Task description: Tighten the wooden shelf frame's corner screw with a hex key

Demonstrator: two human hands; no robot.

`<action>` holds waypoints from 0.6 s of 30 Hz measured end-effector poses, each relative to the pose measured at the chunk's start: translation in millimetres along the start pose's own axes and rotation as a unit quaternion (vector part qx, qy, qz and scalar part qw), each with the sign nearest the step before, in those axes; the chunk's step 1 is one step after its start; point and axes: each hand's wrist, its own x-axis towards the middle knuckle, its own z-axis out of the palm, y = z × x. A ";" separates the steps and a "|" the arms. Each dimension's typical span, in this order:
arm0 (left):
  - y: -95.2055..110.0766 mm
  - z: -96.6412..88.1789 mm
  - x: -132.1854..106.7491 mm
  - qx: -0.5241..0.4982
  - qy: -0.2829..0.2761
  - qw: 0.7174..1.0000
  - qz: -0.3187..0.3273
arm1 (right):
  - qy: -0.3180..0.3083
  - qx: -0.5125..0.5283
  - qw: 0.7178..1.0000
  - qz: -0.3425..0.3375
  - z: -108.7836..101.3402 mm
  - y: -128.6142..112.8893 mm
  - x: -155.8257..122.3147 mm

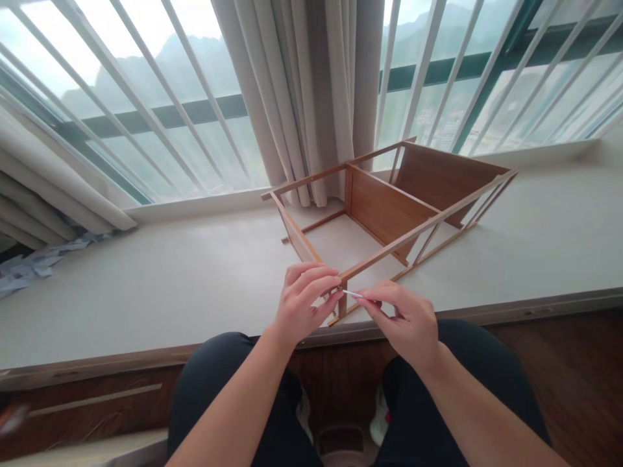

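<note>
A small wooden shelf frame [389, 207] lies on its side on the wide white windowsill [146, 285], its thin rails reaching toward me. My left hand [304, 301] is closed around the frame's near corner, fingers curled over the rail end. My right hand [406, 318] pinches a thin white stick-like tool [353, 294], its tip pointing left at that same corner joint. Both hands sit just above the sill's front edge, over my knees.
Beige curtains [316, 91] hang behind the frame at the middle of the barred window. More curtain folds and a crumpled pale cloth [29, 269] lie at the far left. A dark wooden step and floor [559, 363] run below the sill.
</note>
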 end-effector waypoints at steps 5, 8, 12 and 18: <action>2.3 -0.3 1.7 -0.006 0.008 1.000 -0.008 | 0.013 0.003 0.998 -0.057 0.3 -2.2 5.9; 2.6 -0.9 2.3 -0.009 0.005 1.000 -0.010 | 0.004 -0.001 0.998 -0.070 2.4 -3.4 9.1; 2.0 -0.6 2.2 -0.016 0.007 1.000 -0.012 | -0.018 -0.006 0.997 -0.077 4.2 -3.3 9.4; 1.8 0.6 2.1 -0.019 0.013 1.000 -0.015 | -0.027 -0.033 0.996 -0.080 3.6 -7.1 12.0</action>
